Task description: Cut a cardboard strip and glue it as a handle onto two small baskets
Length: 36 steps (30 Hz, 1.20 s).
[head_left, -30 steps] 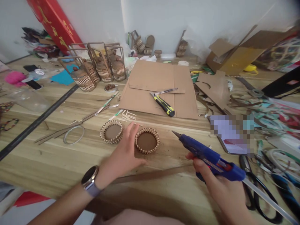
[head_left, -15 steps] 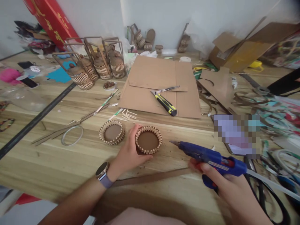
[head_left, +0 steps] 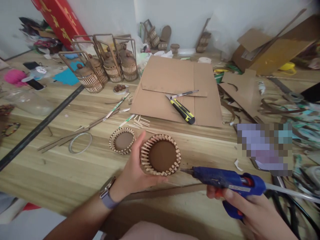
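Note:
My left hand (head_left: 136,171) is closed around a small round basket (head_left: 162,155) with a brown base and a wall of short upright sticks. The basket is lifted and tilted, its open top facing me. My right hand (head_left: 240,203) grips a blue hot glue gun (head_left: 225,178) with a pale glue stick in its back. The gun's nozzle points left, close to the basket's lower right rim; whether it touches I cannot tell. A similar basket (head_left: 122,141) stands on the table just left of my left hand. A brown strip (head_left: 170,191) lies below both hands.
Flat cardboard (head_left: 175,76) carries a yellow-black utility knife (head_left: 182,110) and a pen. Finished tiered baskets with handles (head_left: 90,78) stand back left. Loose sticks (head_left: 141,121) and a ring (head_left: 80,143) lie nearby. A phone (head_left: 262,150), scissors (head_left: 282,200) and scraps crowd the right.
My left hand has raised the basket toward me and tilted it. The glue gun has come nearer to its rim, slightly lower in view. The whole view has shifted a little.

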Each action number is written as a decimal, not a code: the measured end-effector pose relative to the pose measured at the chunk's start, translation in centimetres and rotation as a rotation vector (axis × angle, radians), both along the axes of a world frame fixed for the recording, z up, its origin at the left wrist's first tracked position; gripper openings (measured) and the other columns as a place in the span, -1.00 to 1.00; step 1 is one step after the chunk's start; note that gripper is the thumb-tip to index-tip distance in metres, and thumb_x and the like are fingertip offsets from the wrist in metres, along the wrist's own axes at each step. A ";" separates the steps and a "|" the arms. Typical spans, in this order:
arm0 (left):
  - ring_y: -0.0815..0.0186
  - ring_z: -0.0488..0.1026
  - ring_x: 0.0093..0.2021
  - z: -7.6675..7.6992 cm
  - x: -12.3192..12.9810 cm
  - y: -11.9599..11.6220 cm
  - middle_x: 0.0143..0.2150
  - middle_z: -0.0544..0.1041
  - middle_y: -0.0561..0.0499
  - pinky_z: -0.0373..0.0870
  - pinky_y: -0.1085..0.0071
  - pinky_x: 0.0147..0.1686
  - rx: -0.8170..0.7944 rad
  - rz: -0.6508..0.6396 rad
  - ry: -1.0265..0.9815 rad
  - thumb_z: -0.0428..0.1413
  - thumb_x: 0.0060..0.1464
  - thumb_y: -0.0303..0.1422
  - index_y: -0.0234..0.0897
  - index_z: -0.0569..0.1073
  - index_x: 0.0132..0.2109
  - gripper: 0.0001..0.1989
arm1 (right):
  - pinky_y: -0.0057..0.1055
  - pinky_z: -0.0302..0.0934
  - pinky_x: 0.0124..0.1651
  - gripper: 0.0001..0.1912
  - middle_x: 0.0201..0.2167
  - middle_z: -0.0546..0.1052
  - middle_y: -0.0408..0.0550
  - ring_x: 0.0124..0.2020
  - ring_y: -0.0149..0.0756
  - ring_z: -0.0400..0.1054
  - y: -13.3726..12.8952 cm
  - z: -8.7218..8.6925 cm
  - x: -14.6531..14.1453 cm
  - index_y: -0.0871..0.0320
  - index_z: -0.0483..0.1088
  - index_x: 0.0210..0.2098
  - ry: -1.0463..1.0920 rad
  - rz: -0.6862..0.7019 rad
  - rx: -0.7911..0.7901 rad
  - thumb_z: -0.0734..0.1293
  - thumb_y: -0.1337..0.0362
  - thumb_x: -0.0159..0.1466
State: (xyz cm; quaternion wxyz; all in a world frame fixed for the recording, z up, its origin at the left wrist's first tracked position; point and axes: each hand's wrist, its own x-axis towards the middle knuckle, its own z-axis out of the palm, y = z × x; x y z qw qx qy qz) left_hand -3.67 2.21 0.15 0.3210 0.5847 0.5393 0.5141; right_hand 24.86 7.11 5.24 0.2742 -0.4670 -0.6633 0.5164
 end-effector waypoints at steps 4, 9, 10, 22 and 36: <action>-0.11 0.08 0.40 0.0 0.0 -0.1 0.46 -0.04 -0.21 0.09 -0.07 0.35 -0.008 -0.015 -0.043 0.43 -0.16 -0.12 -0.03 -0.22 0.45 0.24 | -0.37 0.34 -0.48 -0.51 -0.53 0.59 0.04 -0.52 -0.21 0.44 0.0 -0.1 0.1 0.08 0.57 -0.50 -0.001 0.028 -0.028 0.33 -0.20 0.20; -0.12 0.13 0.38 0.4 0.2 -0.1 0.44 0.03 -0.24 0.13 -0.07 0.33 -0.016 -0.032 -0.097 0.43 -0.15 -0.13 -0.08 -0.21 0.45 0.23 | -0.36 0.36 -0.44 -0.52 -0.52 0.59 0.04 -0.48 -0.19 0.45 0.0 -0.4 0.1 0.07 0.58 -0.49 0.001 0.044 -0.052 0.33 -0.19 0.20; -0.11 0.15 0.38 0.4 0.2 -0.1 0.44 0.05 -0.22 0.14 -0.06 0.33 -0.008 -0.038 -0.107 0.42 -0.14 -0.14 -0.06 -0.21 0.45 0.22 | -0.36 0.36 -0.44 -0.52 -0.52 0.59 0.04 -0.48 -0.19 0.46 0.0 -0.4 0.1 0.07 0.58 -0.49 0.006 0.047 -0.059 0.33 -0.19 0.20; -0.11 0.17 0.36 0.8 0.3 -0.3 0.41 0.12 -0.16 0.18 -0.10 0.31 -0.044 -0.035 -0.118 0.43 -0.17 -0.13 0.03 -0.11 0.43 0.17 | -0.35 0.36 -0.45 -0.48 -0.54 0.58 0.05 -0.48 -0.18 0.46 -0.1 -0.3 0.0 0.11 0.58 -0.50 -0.016 0.049 -0.100 0.34 -0.22 0.17; -0.13 0.24 0.33 1.5 0.7 0.2 0.35 0.27 -0.12 0.20 -0.12 0.31 -0.060 -0.063 -0.224 0.43 -0.19 -0.09 0.02 -0.11 0.43 0.19 | -0.35 0.37 -0.46 -0.45 -0.56 0.55 0.02 -0.49 -0.21 0.43 -1.0 0.8 -1.4 0.11 0.56 -0.53 0.011 -0.101 -0.164 0.39 -0.29 0.07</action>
